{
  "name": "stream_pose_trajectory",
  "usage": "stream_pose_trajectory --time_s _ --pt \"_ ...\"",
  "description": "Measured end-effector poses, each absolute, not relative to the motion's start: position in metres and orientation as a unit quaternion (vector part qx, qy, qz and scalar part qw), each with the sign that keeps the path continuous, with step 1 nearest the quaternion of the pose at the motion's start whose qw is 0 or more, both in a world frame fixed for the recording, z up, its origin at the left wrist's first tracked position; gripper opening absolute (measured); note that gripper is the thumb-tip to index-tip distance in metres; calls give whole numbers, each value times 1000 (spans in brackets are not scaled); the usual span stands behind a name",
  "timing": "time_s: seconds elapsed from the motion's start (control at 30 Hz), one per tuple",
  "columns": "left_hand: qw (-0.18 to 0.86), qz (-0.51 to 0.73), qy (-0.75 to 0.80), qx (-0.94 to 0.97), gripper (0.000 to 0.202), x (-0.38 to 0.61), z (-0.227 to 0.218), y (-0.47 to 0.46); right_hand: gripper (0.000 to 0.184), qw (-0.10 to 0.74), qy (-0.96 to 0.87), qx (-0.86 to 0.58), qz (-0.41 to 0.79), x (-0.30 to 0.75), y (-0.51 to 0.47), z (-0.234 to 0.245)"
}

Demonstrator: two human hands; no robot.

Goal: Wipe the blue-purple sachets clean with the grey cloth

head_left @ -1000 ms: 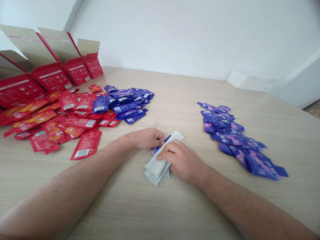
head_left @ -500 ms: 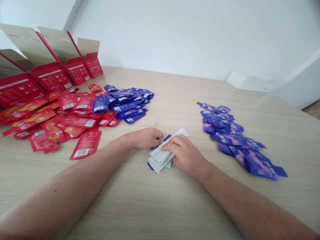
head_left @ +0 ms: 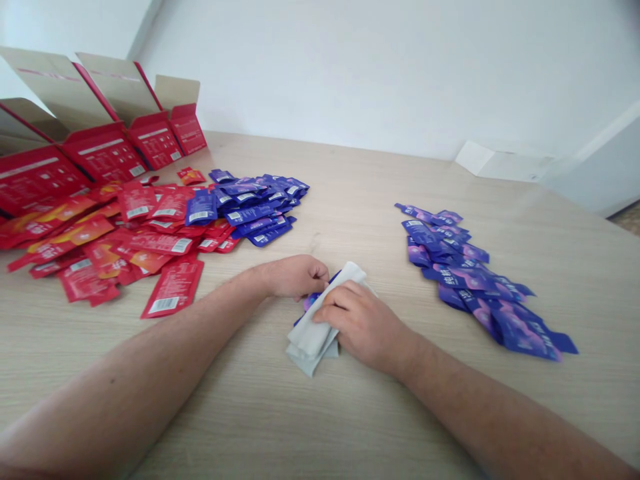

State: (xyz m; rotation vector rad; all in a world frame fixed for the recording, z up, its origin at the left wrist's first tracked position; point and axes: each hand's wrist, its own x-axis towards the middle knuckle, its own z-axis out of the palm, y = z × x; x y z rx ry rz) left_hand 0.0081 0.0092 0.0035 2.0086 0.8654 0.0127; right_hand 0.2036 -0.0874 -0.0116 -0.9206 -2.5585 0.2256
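Observation:
In the middle of the table, a folded white cloth (head_left: 314,331) lies over a purple-blue sachet (head_left: 308,303), covering most of it. My right hand (head_left: 367,323) is closed on the cloth and presses it down against the sachet. At the sachet's far end, the curled fingers of my left hand (head_left: 296,276) pinch its edge; the fingertips are partly hidden. Only a strip of the sachet shows, along the cloth's left side.
Red sachets (head_left: 173,287) are heaped at left, with a pile of blue sachets (head_left: 253,213) against them. An overlapping row of purple-blue sachets (head_left: 480,283) lies at right. Open red cartons (head_left: 107,152) line the back left. A white box (head_left: 500,162) stands at the back right.
My right hand has slid the cloth toward me and slightly left along the sachet, uncovering more of its printed left side. My left hand stays in place.

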Motion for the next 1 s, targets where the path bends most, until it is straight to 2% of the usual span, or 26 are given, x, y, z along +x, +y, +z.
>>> stream_pose_trajectory --time_s 0.17,0.37,0.5,0.7,0.87,1.0 --pt "460 5 350 816 15 8 5 8 38 234 -891 -382 73 206 -84 -11" --pt "458 10 353 816 16 8 4 8 32 210 -918 -325 82 202 -87 -11" --pt "458 4 352 816 14 8 5 8 36 242 -891 -376 75 205 -85 -11" --pt "458 6 351 817 16 8 4 8 30 211 -918 -326 83 203 -88 -11" --pt "463 8 355 812 17 8 3 7 35 240 -889 -382 74 205 -85 -11" --pt "461 6 351 815 17 8 1 8 30 218 -916 -328 78 202 -88 -11"
